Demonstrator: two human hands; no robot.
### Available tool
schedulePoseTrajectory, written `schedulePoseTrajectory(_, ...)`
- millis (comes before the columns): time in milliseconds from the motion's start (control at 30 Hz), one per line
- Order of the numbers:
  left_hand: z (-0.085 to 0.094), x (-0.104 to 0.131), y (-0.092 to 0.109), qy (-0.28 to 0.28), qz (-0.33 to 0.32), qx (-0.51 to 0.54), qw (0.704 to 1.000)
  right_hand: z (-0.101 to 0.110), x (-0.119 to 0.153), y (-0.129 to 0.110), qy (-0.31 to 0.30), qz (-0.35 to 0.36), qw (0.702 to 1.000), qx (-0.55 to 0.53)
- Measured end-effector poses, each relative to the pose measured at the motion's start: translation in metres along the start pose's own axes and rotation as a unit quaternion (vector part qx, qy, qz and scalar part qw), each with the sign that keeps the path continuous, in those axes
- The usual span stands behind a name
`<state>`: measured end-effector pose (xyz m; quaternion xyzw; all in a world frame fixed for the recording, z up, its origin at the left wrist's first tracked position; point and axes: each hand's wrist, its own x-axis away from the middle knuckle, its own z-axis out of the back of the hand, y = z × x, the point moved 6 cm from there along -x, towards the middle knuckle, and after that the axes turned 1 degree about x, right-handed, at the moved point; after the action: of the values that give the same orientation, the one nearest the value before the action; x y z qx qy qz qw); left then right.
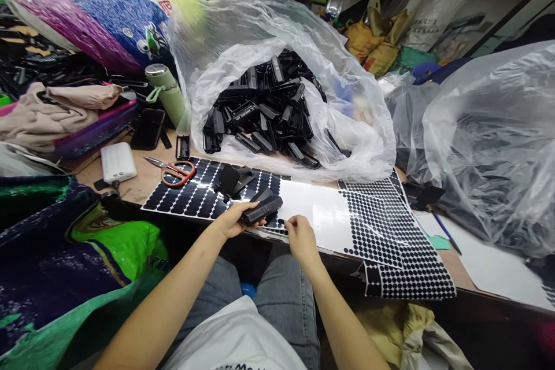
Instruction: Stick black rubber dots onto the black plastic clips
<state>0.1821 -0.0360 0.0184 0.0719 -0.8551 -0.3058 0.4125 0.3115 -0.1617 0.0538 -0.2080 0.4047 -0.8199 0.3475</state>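
My left hand [233,219] is wrapped round a long black plastic casing [263,209] near the table's front edge; a second black piece shows just behind it. To the right of the casing, my right hand [302,238] is closed in a pinch, with a small black round sticker [281,223] at its fingertips. Under and behind both hands lies a sheet of black stickers [203,185] with white backing [303,199]. A few flat black pieces [234,180] rest on that sheet. On the right, a sheet of black round dots [377,225] overhangs the edge.
A large clear plastic bag [364,144] full of black casings [264,110] stands behind the sheets. Red-handled scissors [176,173], a white power bank [118,162], a phone [148,129] and a green bottle [167,92] are at left. Another plastic bag [489,144] and a pen [447,232] lie right.
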Motion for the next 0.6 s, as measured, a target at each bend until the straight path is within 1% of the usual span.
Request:
schedulePoseTrajectory(67,-0.004,0.004,-0.001,-0.017,0.029,-0.001,0.999,0.008,0.003,-0.015,-0.054,0.004,0.996,-0.068)
schedulePoseTrajectory(133,-0.013,0.010,-0.002,-0.048,0.054,0.000,0.997,0.014,0.007,-0.034,-0.102,0.019,0.987,-0.122)
schedulePoseTrajectory(200,-0.024,0.016,-0.003,-0.088,0.070,0.000,0.994,0.017,0.009,-0.052,-0.140,0.044,0.979,-0.142)
schedulePoseTrajectory(267,-0.034,0.020,-0.004,-0.121,0.075,-0.005,0.990,0.015,0.011,-0.064,-0.166,0.057,0.975,-0.138)
schedulePoseTrajectory(367,-0.041,0.023,-0.005,-0.134,0.069,-0.019,0.988,0.012,0.013,-0.069,-0.171,0.046,0.976,-0.129)
schedulePoseTrajectory(600,-0.042,0.022,-0.008,-0.146,0.034,-0.059,0.987,0.011,0.016,-0.064,-0.152,0.031,0.984,-0.091)
